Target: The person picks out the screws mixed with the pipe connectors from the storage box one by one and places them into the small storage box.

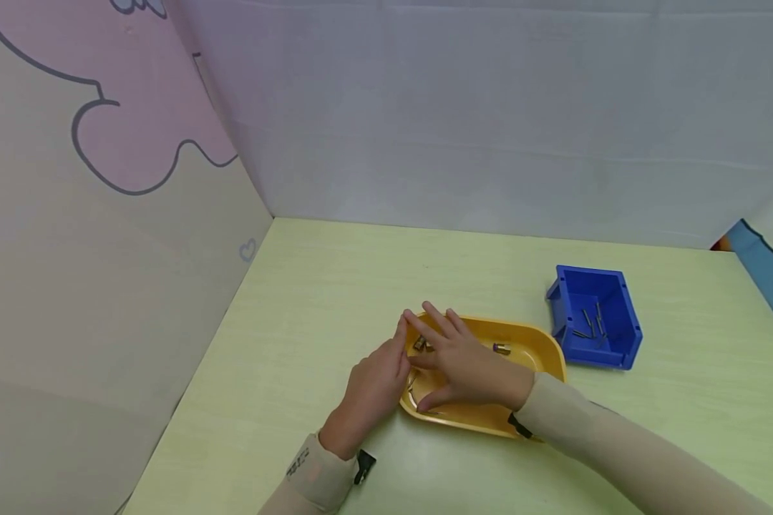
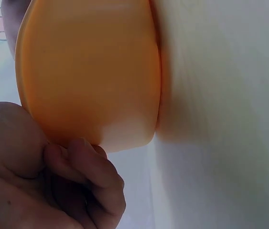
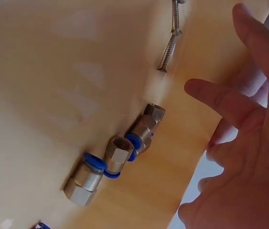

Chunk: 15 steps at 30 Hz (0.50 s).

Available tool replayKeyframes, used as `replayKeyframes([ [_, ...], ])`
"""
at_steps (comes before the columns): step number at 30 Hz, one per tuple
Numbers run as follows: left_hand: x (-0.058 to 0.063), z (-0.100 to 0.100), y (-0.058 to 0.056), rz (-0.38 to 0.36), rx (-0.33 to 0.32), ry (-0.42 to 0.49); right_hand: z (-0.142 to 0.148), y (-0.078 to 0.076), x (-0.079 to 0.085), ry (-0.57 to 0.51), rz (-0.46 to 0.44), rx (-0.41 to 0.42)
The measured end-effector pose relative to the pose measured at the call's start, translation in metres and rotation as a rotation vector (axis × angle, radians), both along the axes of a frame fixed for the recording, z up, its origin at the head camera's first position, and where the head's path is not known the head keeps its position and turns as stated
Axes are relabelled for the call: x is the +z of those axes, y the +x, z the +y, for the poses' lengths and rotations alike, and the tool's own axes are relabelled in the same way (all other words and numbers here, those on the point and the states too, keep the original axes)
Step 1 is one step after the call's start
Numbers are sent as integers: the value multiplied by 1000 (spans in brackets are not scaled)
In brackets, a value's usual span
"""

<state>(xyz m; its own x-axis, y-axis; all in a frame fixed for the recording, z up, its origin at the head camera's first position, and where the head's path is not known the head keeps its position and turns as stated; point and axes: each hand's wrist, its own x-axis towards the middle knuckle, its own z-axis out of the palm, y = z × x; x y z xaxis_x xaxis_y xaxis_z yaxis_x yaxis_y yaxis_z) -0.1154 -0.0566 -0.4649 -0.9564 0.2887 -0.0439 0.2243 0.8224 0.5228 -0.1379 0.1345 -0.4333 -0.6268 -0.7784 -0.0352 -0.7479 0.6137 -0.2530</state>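
A yellow plastic tray (image 1: 470,425) sits on the table. At its left end is my left hand (image 1: 372,383); the left wrist view shows curled fingers (image 2: 93,171) holding the end of the tray (image 2: 96,71). Reaching over the tray, my right hand (image 1: 467,365) has its fingers spread and holds nothing. Inside, brass fittings (image 3: 117,155) with blue rings lie in a row along the wall. Two screws (image 3: 167,52) lie near the right thumb and index finger. Another fitting (image 1: 502,348) rests farther right in the tray.
A blue open-front bin (image 1: 599,357) stands to the right behind the tray, with several screws (image 1: 591,325) in it. The pale table (image 1: 322,279) meets a grey wall behind and a patterned wall on the left.
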Motion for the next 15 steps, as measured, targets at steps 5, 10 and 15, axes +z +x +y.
replayKeyframes([
  [5, 0, 1, 0, 4, 7, -9, -4, 2, -2, 41, 23, -22],
  [10, -1, 1, 1, 3, 12, -4, -6, 3, -7, 65, 64, -29],
  [15, 0, 1, 1, 18, 13, 4, -7, 6, -9, 69, 87, -41],
])
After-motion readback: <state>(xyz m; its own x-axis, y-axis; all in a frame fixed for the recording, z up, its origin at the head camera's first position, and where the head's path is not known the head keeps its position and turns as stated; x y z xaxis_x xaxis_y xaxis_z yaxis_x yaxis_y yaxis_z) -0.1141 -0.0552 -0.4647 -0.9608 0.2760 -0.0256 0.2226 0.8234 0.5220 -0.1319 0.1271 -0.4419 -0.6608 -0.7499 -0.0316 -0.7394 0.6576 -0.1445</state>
